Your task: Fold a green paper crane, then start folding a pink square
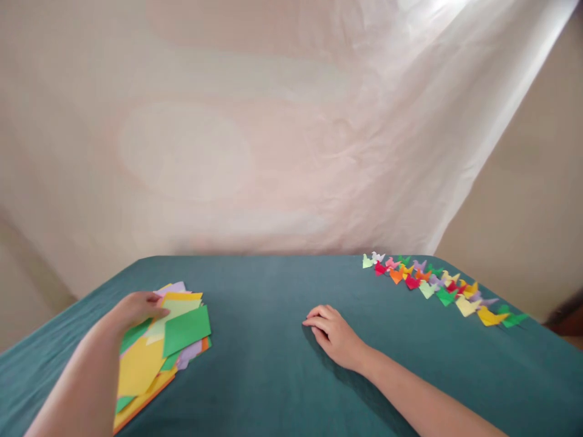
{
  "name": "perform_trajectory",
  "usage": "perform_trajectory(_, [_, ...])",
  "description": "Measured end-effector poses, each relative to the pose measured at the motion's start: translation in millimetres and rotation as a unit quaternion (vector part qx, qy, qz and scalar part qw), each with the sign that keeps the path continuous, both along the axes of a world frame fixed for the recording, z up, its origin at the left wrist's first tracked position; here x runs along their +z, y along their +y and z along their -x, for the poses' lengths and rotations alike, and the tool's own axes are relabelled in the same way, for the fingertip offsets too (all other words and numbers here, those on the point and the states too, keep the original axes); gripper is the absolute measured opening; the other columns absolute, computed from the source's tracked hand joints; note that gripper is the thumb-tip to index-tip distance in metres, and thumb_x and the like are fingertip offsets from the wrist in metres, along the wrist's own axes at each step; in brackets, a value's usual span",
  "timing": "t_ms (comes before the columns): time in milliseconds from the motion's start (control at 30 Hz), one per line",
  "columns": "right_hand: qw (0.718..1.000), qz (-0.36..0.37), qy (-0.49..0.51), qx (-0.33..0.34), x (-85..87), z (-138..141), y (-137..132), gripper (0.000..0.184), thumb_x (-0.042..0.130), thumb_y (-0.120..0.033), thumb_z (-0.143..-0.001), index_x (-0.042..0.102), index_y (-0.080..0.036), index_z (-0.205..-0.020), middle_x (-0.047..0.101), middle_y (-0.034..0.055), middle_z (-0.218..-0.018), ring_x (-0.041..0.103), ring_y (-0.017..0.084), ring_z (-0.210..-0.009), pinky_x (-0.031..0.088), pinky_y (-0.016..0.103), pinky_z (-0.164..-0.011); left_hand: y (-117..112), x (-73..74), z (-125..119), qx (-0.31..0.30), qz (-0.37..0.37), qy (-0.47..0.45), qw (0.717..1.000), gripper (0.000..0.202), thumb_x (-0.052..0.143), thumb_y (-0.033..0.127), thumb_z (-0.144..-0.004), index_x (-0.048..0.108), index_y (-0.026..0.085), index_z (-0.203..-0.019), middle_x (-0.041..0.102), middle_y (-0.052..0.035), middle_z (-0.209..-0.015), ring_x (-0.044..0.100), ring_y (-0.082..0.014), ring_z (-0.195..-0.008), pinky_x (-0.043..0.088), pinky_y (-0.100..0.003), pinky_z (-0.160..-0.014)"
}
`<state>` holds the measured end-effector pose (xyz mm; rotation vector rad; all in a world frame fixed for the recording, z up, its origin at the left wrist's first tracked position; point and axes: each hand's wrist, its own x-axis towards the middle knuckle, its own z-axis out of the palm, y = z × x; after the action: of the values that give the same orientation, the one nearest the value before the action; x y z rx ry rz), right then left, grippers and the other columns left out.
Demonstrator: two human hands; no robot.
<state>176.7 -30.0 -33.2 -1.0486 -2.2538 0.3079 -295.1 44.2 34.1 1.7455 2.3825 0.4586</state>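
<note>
On the left side, my left hand [140, 309] reaches over a loose pile of coloured paper sheets [141, 367]. Its thumb and fingers close on the edge of a pale yellow sheet [180, 311] near the top. A green sheet [186, 331] lies on the pile just right of that hand. My right hand [334, 337] rests near the middle of the table with its fingers loosely curled together, and nothing shows in it. The undersides of its fingers are partly hidden.
A dark green cloth covers the table [255, 364]. Rows of small folded paper birds [428, 288] in several colours stand along the far right edge. Behind the table hangs a pale, wrinkled sheet [273, 152].
</note>
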Motion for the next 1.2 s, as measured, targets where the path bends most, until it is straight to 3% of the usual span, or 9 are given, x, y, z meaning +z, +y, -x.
perform_trajectory(100, [1.000, 0.006, 0.004, 0.013, -1.3, 0, -1, 0.029, 0.042, -0.013, -0.086, 0.061, -0.025, -0.105, 0.057, 0.0064, -0.099, 0.052, 0.020, -0.092, 0.043, 0.039, -0.082, -8, 2.3, -3, -0.043, 0.038, -0.042, 0.997, 0.026, 0.066, 0.032, -0.052, 0.062, 0.011, -0.066, 0.055, 0.0062, -0.052, 0.050, -0.0126, -0.057, 0.033, -0.018, -0.054])
perform_trajectory(233, [1.000, 0.016, -0.005, 0.024, -2.8, -1, -1, 0.029, 0.040, -0.016, -0.088, 0.061, -0.026, -0.106, 0.056, 0.0072, -0.101, 0.052, 0.021, -0.094, 0.043, 0.040, -0.084, -9, -0.1, 7, -0.037, 0.031, -0.070, 0.996, 0.027, 0.059, 0.041, -0.058, 0.060, 0.014, -0.061, 0.047, 0.0048, -0.048, 0.040, -0.0108, -0.049, 0.027, -0.021, -0.048])
perform_trajectory(567, [0.999, 0.020, -0.022, 0.029, -12.3, -3, 1, 0.028, 0.038, -0.022, -0.089, 0.061, -0.023, -0.105, 0.056, 0.0086, -0.105, 0.052, 0.022, -0.098, 0.044, 0.041, -0.087, -11, 3.2, 7, -0.045, -0.010, -0.139, 0.989, 0.029, 0.054, 0.043, -0.059, 0.056, 0.015, -0.053, 0.045, 0.0026, -0.048, 0.038, -0.0106, -0.046, 0.024, -0.022, -0.046])
perform_trajectory(933, [0.999, 0.021, -0.028, 0.023, -10.6, -3, -1, 0.027, 0.038, -0.024, -0.089, 0.061, -0.023, -0.104, 0.056, 0.0088, -0.104, 0.053, 0.022, -0.098, 0.044, 0.041, -0.086, -15, 12.6, 2, 0.004, -0.082, -0.190, 0.978, 0.028, 0.064, 0.039, -0.053, 0.068, 0.013, -0.063, 0.053, 0.0009, -0.047, 0.042, -0.0115, -0.045, 0.027, -0.021, -0.044])
perform_trajectory(1200, [0.999, 0.010, -0.019, 0.028, -14.7, -4, 2, 0.027, 0.039, -0.024, -0.089, 0.061, -0.024, -0.105, 0.057, 0.0085, -0.104, 0.054, 0.022, -0.097, 0.046, 0.041, -0.085, -10, 14.2, 10, 0.083, -0.201, -0.236, 0.947, 0.028, 0.058, 0.031, -0.060, 0.069, 0.010, -0.076, 0.057, 0.0001, -0.050, 0.052, -0.0135, -0.050, 0.036, -0.020, -0.047])
